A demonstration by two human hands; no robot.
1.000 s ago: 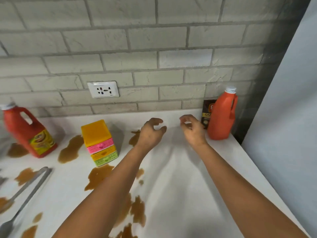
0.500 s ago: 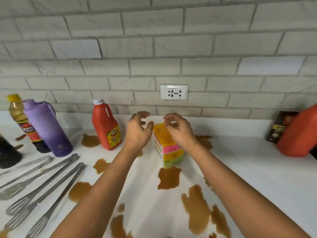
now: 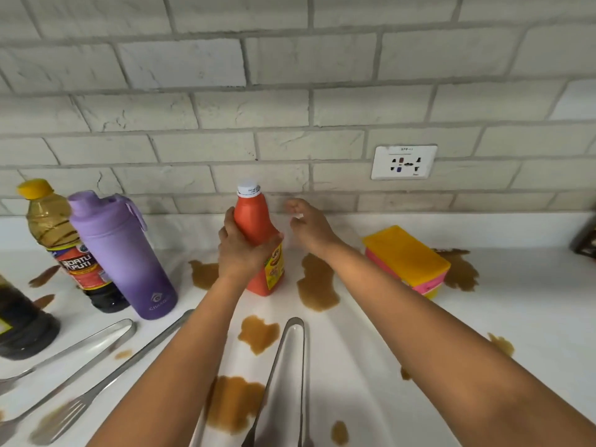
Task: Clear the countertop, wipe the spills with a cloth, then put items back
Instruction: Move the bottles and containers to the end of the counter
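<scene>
Nearest the front edge of the white surface [image 3: 532, 317], steel kitchen tongs [image 3: 290, 366] lie pointing away toward the wall, their far loop end among brown liquid spills [image 3: 317, 282]. A large puddle sits under the tongs close to the front edge, a smaller one just beyond beside the loop, and stray drops dot the right side. Toward the front left corner lie more long steel utensils [image 3: 96, 359], one with fork-like tines, over thin brown smears.

Along the left edge stands a dark bottle [image 3: 22, 327], only partly in view. Further back are a clear bottle with a yellow cap, dark liquid and a red label [image 3: 64, 246], and just beside it a tall purple insulated flask with a loop handle [image 3: 122, 256].

In the middle of the surface stands an upright orange plastic bottle with a white cap and yellow label [image 3: 254, 221], on the surface between two spill patches. The left hand [image 3: 242, 250] is clenched around the bottle's body. The right hand [image 3: 309, 227] is just beside the bottle, apart from it, fingers loosely curled and grasping nothing.

Toward the right stands a stack of sponges with a yellow top and pink layer below [image 3: 406, 259], with a brown puddle behind it. At the far right edge a dark package [image 3: 585, 237] is barely visible.

The surface ends at a wall of pale grey brick-pattern tiles [image 3: 290, 91], carrying a white power socket [image 3: 404, 162] on the right.
</scene>
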